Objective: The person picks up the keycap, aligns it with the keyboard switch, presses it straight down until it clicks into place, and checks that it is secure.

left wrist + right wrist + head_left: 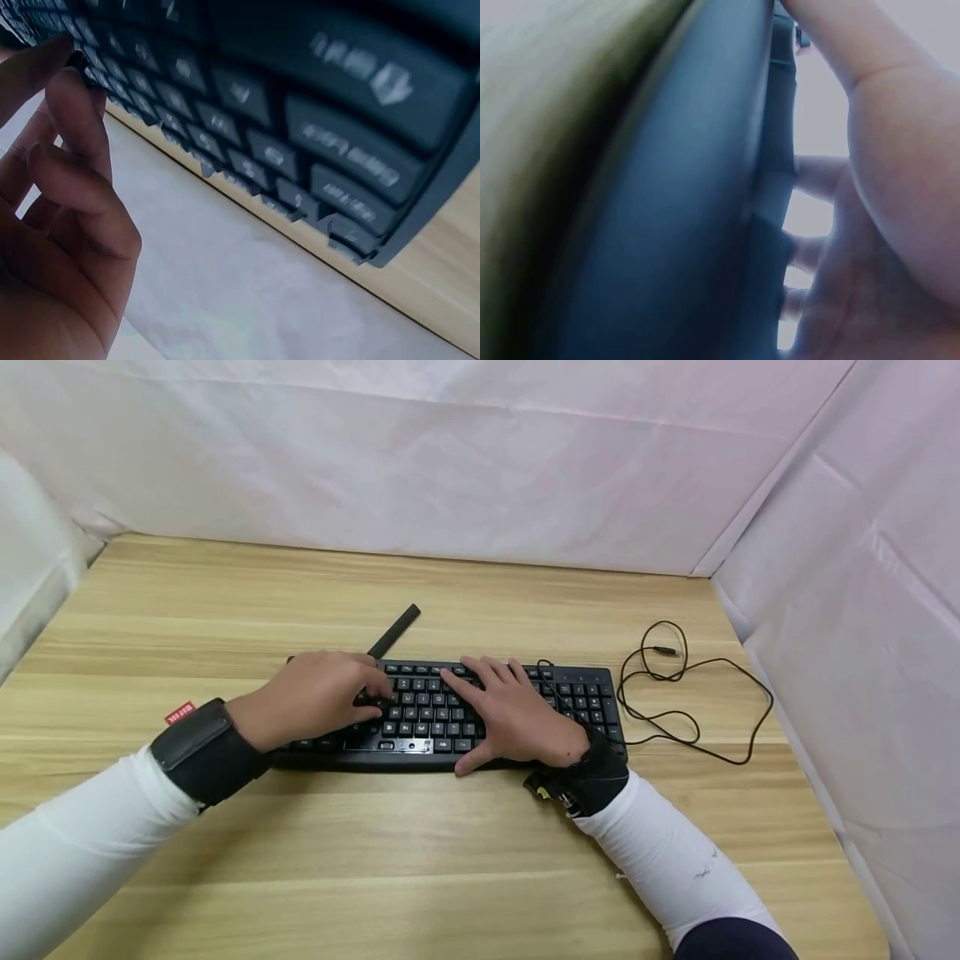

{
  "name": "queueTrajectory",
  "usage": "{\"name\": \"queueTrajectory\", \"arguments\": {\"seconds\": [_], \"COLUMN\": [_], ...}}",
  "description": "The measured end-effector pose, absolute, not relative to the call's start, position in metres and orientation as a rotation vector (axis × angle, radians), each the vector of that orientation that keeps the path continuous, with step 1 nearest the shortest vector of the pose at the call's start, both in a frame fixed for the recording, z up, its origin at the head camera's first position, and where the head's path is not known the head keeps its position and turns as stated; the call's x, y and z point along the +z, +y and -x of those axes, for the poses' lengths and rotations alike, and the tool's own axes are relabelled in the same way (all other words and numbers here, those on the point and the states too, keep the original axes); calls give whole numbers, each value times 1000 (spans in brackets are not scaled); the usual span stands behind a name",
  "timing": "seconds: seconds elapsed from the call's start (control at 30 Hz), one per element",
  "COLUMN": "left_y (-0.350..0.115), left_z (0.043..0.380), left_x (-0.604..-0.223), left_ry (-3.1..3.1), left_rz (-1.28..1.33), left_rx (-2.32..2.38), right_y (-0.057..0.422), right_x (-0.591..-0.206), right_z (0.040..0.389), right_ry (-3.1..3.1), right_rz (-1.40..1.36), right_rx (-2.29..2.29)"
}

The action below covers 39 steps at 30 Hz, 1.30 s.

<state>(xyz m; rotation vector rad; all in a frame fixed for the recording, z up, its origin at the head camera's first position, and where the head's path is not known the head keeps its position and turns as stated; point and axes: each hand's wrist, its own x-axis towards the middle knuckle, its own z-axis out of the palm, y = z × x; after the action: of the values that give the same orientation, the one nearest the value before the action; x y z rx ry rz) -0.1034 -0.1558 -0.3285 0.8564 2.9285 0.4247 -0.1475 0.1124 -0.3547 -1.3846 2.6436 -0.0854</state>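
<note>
A black keyboard (420,760) lies on the wooden table. Over its left part, my left hand (318,693) has thumb and index finger pinched around a small black piece (77,63), apparently a keycap, at the keys; the fingers partly hide it. The other fingers of that hand are bent. My right hand (517,714) rests spread on the keyboard right of the middle, its fingers straight over the upper keys and its thumb by the front edge. A flat black stick (395,631) lies behind the keyboard, close to the left hand.
A thin black cable (697,739) loops on the table right of the keyboard, with its plug (664,651) inside a loop. Part of the cable crosses the right-hand keys. White cloth walls (420,468) stand at the back and sides of the table (390,860).
</note>
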Motion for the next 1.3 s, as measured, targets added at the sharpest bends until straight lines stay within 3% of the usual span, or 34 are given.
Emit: {"name": "queueTrajectory", "arguments": {"seconds": [0.47, 1.3], "left_y": [-153, -152], "left_z": [82, 74], "left_x": [-333, -334], "left_ry": [2947, 3037], "left_rz": [-886, -906], "left_rx": [397, 261], "right_y": [113, 111], "right_x": [-353, -352], "right_z": [148, 150], "right_ry": [2652, 2639], "right_rz": [1416, 1413], "right_rx": [-99, -95]}}
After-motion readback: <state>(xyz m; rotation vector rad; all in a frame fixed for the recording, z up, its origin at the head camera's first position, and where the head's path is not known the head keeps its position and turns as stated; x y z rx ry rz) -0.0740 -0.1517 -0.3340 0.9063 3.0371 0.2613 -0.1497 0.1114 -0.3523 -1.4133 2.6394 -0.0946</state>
